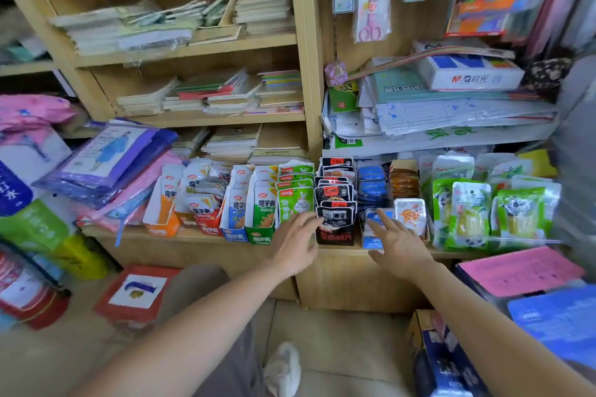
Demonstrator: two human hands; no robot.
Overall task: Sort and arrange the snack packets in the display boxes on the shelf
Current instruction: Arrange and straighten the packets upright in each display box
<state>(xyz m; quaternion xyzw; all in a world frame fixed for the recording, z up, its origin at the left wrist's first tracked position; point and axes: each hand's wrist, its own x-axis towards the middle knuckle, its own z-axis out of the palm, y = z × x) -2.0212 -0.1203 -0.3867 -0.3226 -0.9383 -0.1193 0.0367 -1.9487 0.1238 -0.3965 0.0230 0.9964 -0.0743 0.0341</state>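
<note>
A row of display boxes stands on the low wooden shelf (206, 235). From left: orange box (163, 226), red box (206, 226), blue box (233, 230), green box (259, 234), a stack of green packets (295, 200), a black box (335, 230) of black packets (335, 195), and a blue box (371, 240) with blue packets (372, 185). My left hand (296, 245) reaches toward the black box's left side, fingers spread, its fingertips at the front black packet. With straight fingers and holding nothing, my right hand (398, 243) hovers in front of the blue box.
Silver packets (409, 214) and green pickle packets (471, 213) fill the shelf's right end. Notebooks and paper stacks sit on higher shelves. A red box (138, 293) and blue cartons (448, 361) stand on the floor. Pink folders (519, 271) lie at the right.
</note>
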